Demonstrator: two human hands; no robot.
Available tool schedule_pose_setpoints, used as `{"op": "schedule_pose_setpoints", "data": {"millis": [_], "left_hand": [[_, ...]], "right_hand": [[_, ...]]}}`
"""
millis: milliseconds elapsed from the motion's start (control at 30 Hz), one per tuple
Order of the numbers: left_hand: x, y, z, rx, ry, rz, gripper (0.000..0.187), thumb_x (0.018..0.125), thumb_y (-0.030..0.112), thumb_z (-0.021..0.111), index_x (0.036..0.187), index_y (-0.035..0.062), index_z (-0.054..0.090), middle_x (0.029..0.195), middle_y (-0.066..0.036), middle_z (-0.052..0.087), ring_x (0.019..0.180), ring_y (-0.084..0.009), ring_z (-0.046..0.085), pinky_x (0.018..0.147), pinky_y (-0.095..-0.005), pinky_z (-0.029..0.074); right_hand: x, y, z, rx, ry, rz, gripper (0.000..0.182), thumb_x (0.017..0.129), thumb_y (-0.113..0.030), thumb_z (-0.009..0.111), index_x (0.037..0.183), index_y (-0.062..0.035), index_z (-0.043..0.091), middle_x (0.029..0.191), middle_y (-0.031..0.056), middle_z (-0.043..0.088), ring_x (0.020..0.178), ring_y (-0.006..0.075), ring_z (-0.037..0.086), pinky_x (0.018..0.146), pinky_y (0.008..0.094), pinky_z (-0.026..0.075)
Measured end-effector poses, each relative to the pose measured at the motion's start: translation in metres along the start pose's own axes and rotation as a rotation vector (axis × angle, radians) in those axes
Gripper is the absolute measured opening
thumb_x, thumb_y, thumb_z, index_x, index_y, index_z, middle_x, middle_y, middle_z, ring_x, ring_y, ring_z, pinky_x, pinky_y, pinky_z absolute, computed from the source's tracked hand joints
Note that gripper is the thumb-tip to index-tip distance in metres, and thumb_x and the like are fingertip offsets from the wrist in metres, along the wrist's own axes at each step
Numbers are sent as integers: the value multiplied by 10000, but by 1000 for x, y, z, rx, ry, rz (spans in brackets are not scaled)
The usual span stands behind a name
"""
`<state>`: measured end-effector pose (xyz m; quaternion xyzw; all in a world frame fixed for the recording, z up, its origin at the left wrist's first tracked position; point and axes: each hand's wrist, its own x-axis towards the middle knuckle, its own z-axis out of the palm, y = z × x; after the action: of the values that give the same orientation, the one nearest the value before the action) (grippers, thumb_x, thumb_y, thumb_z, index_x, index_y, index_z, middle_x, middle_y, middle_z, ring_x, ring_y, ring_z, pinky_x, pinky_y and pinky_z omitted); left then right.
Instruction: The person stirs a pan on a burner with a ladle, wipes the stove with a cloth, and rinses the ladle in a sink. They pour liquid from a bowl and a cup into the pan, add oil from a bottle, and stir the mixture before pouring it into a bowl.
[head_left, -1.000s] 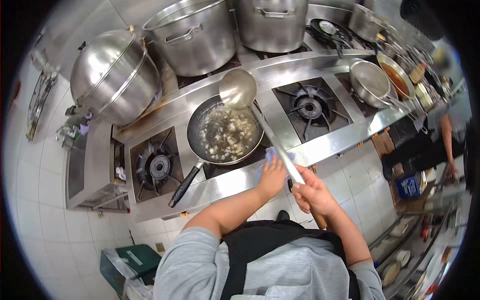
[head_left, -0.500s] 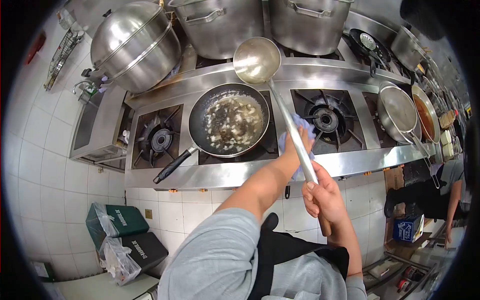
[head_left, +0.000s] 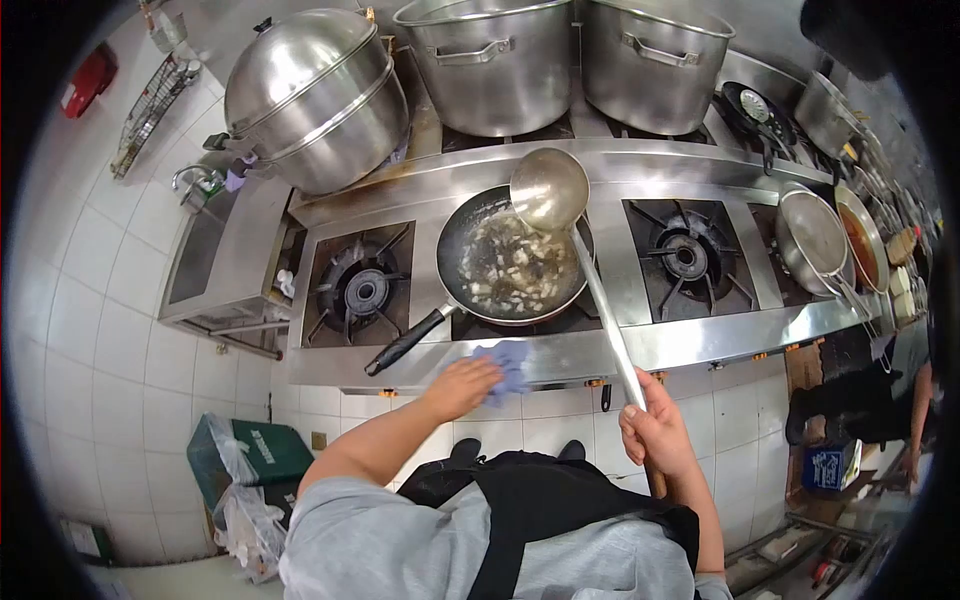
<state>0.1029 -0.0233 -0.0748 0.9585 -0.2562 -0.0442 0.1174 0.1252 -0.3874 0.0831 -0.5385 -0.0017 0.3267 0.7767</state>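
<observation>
My right hand is closed around the handle of a large steel ladle. Its bowl hangs over the far right part of a black frying pan, overlapping the rim in this view. Pale chopped pieces lie in liquid in the pan, which sits on a burner with its black handle toward the front left. At the stove's front edge, my left hand grips a bluish-purple cloth, just below the pan handle.
Burners flank the pan, one on the left and one on the right. Large steel pots and a domed steamer stand behind. A strainer rests at right, near another person's arm. Green bin at lower left.
My left hand has carried the cloth leftward, from beside the right burner to the front edge below the pan. The ladle bowl has come from behind the pan to over it.
</observation>
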Motion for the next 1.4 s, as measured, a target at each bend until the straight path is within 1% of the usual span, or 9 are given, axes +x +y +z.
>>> {"op": "schedule_pose_setpoints", "data": {"millis": [300, 433, 567, 700, 833, 1000, 1133, 1300, 1400], "left_hand": [[-155, -146, -48, -1, 166, 51, 387, 733, 76, 655, 1112, 127, 592, 1183, -95, 571, 1173, -298, 496, 976, -485, 378], [-189, -198, -48, -143, 175, 20, 379, 708, 82, 665, 1079, 121, 603, 1134, -98, 579, 1174, -312, 492, 1037, -492, 306], [-214, -206, -69, -88, 155, -57, 369, 740, 149, 668, 1104, 138, 604, 1169, -90, 573, 1204, -315, 459, 1073, -513, 232], [-235, -186, -97, -16, 393, -40, 407, 774, 253, 668, 1165, 177, 587, 1269, -68, 523, 1251, -313, 393, 1073, -519, 206], [-287, -203, -85, -62, 483, -94, 382, 787, 298, 667, 1149, 203, 592, 1297, -57, 482, 1269, -267, 371, 1071, -537, 202], [-378, -240, -89, 28, 450, -201, 217, 781, 189, 673, 983, 160, 600, 987, -42, 545, 1001, -271, 498, 877, -433, 353], [-444, -271, -100, -33, 426, -155, 113, 831, 204, 634, 927, 144, 624, 880, -38, 596, 898, -264, 546, 847, -385, 366], [-476, -293, -117, -94, 391, -186, 124, 887, 248, 587, 892, 139, 646, 855, -33, 599, 914, -253, 543, 867, -414, 360], [-464, -315, -128, -93, 511, 39, 126, 877, 247, 595, 860, 133, 646, 893, -22, 603, 911, -237, 540, 889, -405, 360]], "right_hand": [[-12, 72, 147, 16, 398, -146, 574, 898, -32, 494, 1427, -51, 272, 581, 4, 441, 376, 74, 376, 358, 219, 312], [-2, 102, 206, 34, 522, -196, 572, 893, -30, 489, 1424, -59, 277, 603, 12, 459, 376, 84, 374, 352, 231, 314], [-6, 96, 249, 360, 425, -220, 490, 920, -117, 461, 1391, -83, 329, 620, 2, 404, 367, 71, 336, 320, 221, 307], [-13, 107, 284, 566, 277, -259, 457, 929, -162, 473, 1373, -106, 380, 614, -21, 364, 357, 45, 291, 301, 198, 281], [-20, 117, 332, 468, 282, -239, 467, 936, -178, 475, 1387, -118, 371, 610, -33, 346, 356, 34, 279, 292, 196, 278], [-12, 160, 368, 526, 19, -170, 538, 915, -166, 509, 1417, -118, 322, 585, -23, 342, 332, 54, 279, 277, 221, 273], [-8, 199, 421, 491, -91, -101, 591, 885, -151, 555, 1418, -89, 305, 564, -11, 357, 319, 71, 297, 279, 228, 262], [-11, 212, 501, 363, -46, 70, 601, 849, -135, 563, 1403, -74, 339, 571, -2, 378, 330, 68, 308, 298, 223, 259], [-6, 205, 539, 270, 1, 107, 606, 827, -128, 564, 1393, -57, 358, 578, 4, 382, 346, 77, 315, 323, 211, 280]]}}
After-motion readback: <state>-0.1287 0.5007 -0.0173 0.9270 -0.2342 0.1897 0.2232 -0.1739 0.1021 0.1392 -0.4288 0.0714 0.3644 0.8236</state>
